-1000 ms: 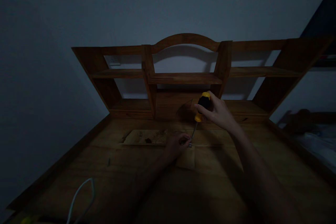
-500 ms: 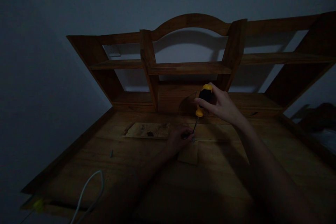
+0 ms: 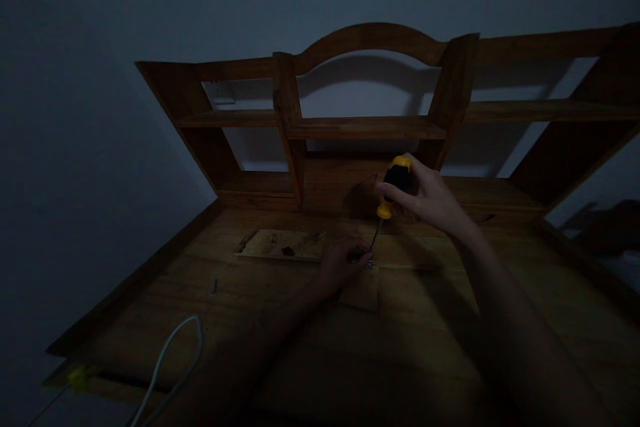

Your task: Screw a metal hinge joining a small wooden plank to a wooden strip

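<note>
My right hand (image 3: 425,195) is closed around the yellow and black handle of a screwdriver (image 3: 385,209). Its shaft slants down and left to a small metal piece (image 3: 370,263), too dark to identify. Beside the shaft's tip, my left hand (image 3: 343,261) has its fingers pinched together at the metal piece; what lies between them is hard to make out. Just below the fingertips is a small flat wooden piece (image 3: 361,290). Left of my left hand, a longer pale board (image 3: 283,244) with a dark hole lies on the wooden desktop (image 3: 280,293).
A wooden shelf unit (image 3: 365,127) with an arched top stands along the back, against the wall. On the left are a small screw-like piece (image 3: 214,285), a looped white cable (image 3: 167,347) and a yellow object (image 3: 77,379) near the desk's corner. Dark items sit at far right.
The whole view has shifted slightly, moving the scene a little to the right. Both hands keep their places at the metal piece, with the screwdriver still in my right hand.
</note>
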The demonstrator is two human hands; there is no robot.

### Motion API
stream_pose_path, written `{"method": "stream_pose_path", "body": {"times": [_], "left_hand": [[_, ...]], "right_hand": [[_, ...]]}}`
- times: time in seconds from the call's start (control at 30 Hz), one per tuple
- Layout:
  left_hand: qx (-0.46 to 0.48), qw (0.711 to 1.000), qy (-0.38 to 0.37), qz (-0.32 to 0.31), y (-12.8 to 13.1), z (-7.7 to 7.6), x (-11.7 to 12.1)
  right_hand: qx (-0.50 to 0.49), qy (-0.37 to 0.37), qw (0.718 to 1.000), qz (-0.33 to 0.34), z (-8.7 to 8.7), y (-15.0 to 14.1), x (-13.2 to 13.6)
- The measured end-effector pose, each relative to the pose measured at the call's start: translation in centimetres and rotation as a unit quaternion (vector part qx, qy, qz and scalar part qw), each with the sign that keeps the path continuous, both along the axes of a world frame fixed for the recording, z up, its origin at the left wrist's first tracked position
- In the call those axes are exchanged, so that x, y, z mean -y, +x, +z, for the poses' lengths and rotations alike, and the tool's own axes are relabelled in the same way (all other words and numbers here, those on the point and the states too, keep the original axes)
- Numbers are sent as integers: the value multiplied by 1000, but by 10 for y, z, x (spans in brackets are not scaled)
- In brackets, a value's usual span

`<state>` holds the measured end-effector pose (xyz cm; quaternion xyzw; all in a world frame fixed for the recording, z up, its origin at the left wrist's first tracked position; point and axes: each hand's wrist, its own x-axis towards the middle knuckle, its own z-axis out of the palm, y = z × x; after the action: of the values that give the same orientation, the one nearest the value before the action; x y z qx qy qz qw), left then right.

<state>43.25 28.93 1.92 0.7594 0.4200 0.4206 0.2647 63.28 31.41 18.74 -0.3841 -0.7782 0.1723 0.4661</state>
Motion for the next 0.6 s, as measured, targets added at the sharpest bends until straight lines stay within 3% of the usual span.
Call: {"method": "stream_pose_path", "body": {"times": [0.2, 0.43, 0.6], "left_hand": [[7, 1000, 0, 2, 1, -1, 1], [-9, 1000, 26, 0, 0, 1, 3], [-10, 999, 32, 4, 1, 2, 4]], "right_hand": [[14, 9, 1000, 12, 0, -2, 1], [71, 67, 994, -38, 6, -13, 14], [79, 31, 996, 36, 17, -9, 23]]}}
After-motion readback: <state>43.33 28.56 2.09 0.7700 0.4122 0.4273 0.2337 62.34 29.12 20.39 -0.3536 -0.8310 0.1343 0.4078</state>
